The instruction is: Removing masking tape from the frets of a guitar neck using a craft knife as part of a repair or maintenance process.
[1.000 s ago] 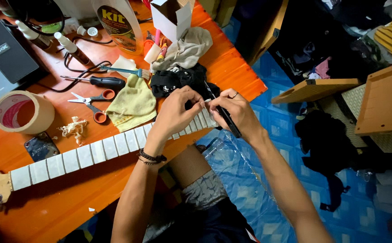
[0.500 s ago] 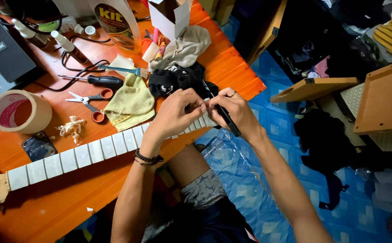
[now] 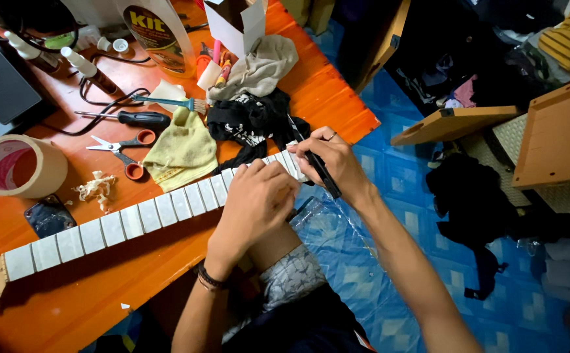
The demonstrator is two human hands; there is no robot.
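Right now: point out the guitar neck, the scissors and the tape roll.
guitar neck (image 3: 134,219), head view, on a taped fret space mid-neck.
scissors (image 3: 128,145), head view, at the pivot.
tape roll (image 3: 40,171), head view, on its outer wall.
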